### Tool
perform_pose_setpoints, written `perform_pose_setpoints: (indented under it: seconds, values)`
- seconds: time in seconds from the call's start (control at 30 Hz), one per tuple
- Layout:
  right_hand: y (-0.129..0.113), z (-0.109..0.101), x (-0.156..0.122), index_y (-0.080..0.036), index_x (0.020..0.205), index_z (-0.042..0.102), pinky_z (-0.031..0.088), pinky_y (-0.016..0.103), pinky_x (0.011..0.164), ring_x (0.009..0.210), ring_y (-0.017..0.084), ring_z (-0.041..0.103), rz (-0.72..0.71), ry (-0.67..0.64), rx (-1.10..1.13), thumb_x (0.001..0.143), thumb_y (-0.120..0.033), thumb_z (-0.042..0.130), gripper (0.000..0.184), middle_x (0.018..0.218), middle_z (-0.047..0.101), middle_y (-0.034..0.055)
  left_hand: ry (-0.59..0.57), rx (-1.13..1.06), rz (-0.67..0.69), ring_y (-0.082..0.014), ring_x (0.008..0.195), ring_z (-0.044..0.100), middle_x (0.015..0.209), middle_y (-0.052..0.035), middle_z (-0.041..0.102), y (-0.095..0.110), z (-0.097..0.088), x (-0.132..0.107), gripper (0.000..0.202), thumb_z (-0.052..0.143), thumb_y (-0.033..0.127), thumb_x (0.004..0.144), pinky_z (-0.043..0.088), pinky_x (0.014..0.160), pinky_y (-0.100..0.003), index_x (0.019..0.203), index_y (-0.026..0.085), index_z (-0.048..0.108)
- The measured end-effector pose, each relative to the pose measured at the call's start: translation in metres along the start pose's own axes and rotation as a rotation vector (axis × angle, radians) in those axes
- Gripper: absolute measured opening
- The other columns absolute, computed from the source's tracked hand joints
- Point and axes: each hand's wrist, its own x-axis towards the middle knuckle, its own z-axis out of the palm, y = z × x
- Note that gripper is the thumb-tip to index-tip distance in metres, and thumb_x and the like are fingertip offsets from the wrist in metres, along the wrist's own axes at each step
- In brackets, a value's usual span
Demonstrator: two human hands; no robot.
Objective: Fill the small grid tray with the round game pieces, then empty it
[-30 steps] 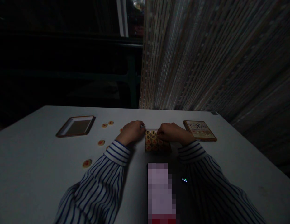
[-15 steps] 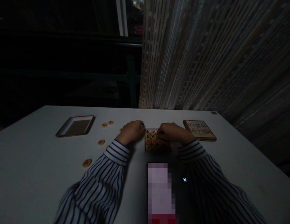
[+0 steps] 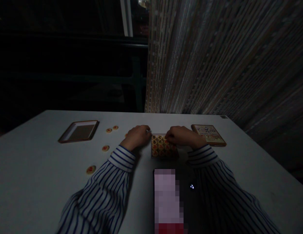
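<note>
A small box (image 3: 177, 157) packed with rows of round Chinese chess pieces (image 3: 161, 147), marked in black and red, sits in the middle of the table. At its far left corner is my left hand (image 3: 138, 136), its fingers curled together; whether they grip the box's edge or something else is hidden. My right hand (image 3: 180, 136) reaches over the box's right side with fingers pinched down at a red-marked chess piece (image 3: 166, 141) in the upper rows. The hand covers the pieces at the far right.
Several loose chess pieces (image 3: 105, 148) lie on the white table (image 3: 39, 182) to the left. An upturned lid or tray (image 3: 80, 131) is at the far left, a closed decorated box (image 3: 210, 134) at the right. A phone (image 3: 166, 198) with a blurred screen lies in front. A string curtain (image 3: 180, 65) hangs behind.
My right hand has shifted slightly to the right over the box, uncovering a red-marked piece near its fingertips. My left hand stays nearly still.
</note>
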Motion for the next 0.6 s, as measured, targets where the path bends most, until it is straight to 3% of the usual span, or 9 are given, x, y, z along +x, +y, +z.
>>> perform_pose_setpoints:
  seconds: [0.6]
  values:
    - [0.0024, 0.0055, 0.0017, -0.024, 0.097, 0.066, 0.039, 0.027, 0.065, 0.086, 0.021, 0.060, -0.014, -0.015, 0.008, 0.073, -0.028, 0.047, 0.031, 0.097, 0.066, 0.0061, 0.015, 0.002, 0.037, -0.0234, 0.097, 0.058, 0.107, -0.0087, 0.064, -0.0025, 0.0011, 0.0016, 0.036, 0.040, 0.042, 0.082, 0.043, 0.081, -0.033, 0.105, 0.022, 0.060]
